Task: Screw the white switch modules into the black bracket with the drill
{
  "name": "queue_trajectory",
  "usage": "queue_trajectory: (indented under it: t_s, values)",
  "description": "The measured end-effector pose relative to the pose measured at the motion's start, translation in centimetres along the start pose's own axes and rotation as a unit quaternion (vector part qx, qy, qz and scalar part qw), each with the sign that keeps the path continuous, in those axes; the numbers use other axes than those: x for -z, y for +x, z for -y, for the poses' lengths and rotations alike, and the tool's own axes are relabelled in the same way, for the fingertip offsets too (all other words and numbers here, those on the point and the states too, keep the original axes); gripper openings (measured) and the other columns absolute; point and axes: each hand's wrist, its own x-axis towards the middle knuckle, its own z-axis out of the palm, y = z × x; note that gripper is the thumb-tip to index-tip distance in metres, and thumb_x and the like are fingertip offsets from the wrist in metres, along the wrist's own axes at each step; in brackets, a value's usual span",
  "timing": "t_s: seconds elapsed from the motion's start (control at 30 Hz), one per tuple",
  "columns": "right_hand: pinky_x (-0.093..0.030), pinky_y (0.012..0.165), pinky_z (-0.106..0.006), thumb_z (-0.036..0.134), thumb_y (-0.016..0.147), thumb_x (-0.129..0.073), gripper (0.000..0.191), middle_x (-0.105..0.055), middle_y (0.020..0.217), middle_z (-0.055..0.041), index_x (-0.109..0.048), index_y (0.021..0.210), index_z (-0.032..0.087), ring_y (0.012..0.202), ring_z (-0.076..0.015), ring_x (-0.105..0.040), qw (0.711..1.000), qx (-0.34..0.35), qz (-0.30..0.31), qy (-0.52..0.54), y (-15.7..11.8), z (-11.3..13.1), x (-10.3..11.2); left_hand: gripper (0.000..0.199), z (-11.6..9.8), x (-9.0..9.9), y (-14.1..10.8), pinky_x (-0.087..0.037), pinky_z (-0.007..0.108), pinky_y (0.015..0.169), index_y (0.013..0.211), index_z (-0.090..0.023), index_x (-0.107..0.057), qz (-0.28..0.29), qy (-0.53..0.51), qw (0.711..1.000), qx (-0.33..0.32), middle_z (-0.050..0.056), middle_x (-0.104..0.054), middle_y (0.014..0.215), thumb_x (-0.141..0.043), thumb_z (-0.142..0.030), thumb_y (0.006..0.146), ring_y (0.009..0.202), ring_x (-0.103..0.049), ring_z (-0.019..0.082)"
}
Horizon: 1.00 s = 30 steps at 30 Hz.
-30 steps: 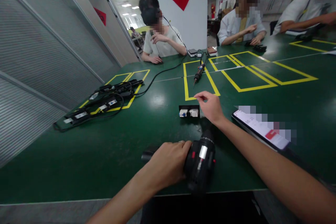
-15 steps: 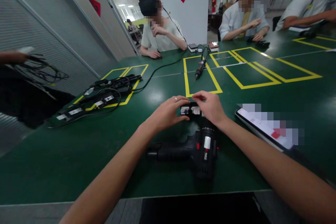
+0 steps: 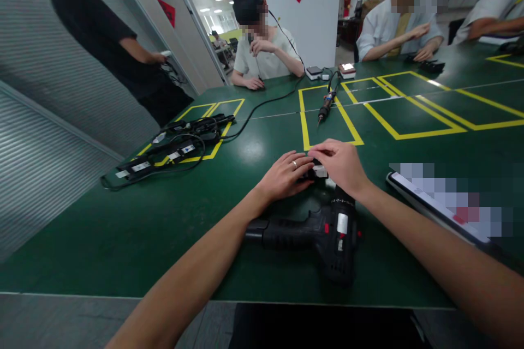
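A small black case with a white label or insert lies on the green table, mostly covered by both hands. My left hand, with a ring on one finger, is closed around its left end. At its far right edge my right hand has thumb and fingertips pinched together; whatever is between them is hidden. Just nearer to me, a black cordless drill rests on its side, chuck end pointing toward the case and handle to the left.
A phone lies to the right. Black power strips with cables are piled on the left. Farther off, an electric screwdriver lies inside a yellow taped rectangle. People sit across the table; a person in black stands at left.
The view has swung left, so the table's things appear farther right. My left fingers have come over the case and cover more of it. The standing person has moved along the wall.
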Motion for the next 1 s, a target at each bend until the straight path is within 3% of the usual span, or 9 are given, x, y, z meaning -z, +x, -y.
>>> queue_trajectory:
  t_s: [0.23, 0.43, 0.73, 1.0]
  values:
    - [-0.05, 0.071, -0.031, 0.021, 0.081, -0.055, 0.018, -0.068, 0.083, -0.0078, -0.071, 0.084, 0.016, 0.076, -0.0179, -0.063, 0.999, 0.007, 0.043, -0.009, -0.4, -1.0, 0.2, 0.04, -0.2, 0.0, -0.1, -0.031, 0.048, 0.106, 0.117, -0.012, -0.051, -0.009, -0.004, 1.0, -0.001, 0.016, -0.058, 0.125, -0.054, -0.03, 0.081, 0.119, -0.051, 0.023]
    - [-0.05, 0.073, -0.032, 0.02, 0.081, -0.054, 0.02, -0.069, 0.086, -0.0089, -0.071, 0.089, 0.014, 0.078, -0.0182, -0.064, 0.999, -0.011, 0.049, -0.006, -0.3, -1.3, 0.1, 0.035, -0.5, 0.0, 0.1, -0.038, 0.046, 0.102, 0.112, -0.015, -0.051, -0.029, -0.034, 0.999, 0.017, 0.012, -0.058, 0.125, -0.054, -0.027, 0.079, 0.117, -0.052, 0.021]
    - [-0.049, 0.075, -0.032, 0.022, 0.08, -0.057, 0.017, -0.071, 0.084, -0.0058, -0.072, 0.087, 0.018, 0.079, -0.0186, -0.065, 0.998, 0.012, 0.059, 0.008, -0.5, -1.0, 0.1, 0.033, -0.1, -0.1, -0.5, -0.046, 0.043, 0.087, 0.109, -0.016, -0.052, -0.137, -0.013, 0.98, 0.143, 0.012, -0.064, 0.101, -0.058, -0.026, 0.079, 0.099, -0.057, 0.024]
    - [-0.046, 0.068, -0.029, 0.02, 0.08, -0.058, 0.013, -0.07, 0.078, -0.0035, -0.071, 0.081, 0.018, 0.071, -0.0156, -0.062, 0.993, 0.046, 0.106, -0.013, -0.6, -0.2, 0.3, 0.028, -0.4, -0.1, -0.4, -0.046, 0.039, 0.085, 0.104, -0.016, -0.055, -0.153, 0.015, 0.975, 0.16, 0.009, -0.065, 0.095, -0.058, -0.028, 0.079, 0.093, -0.056, 0.022]
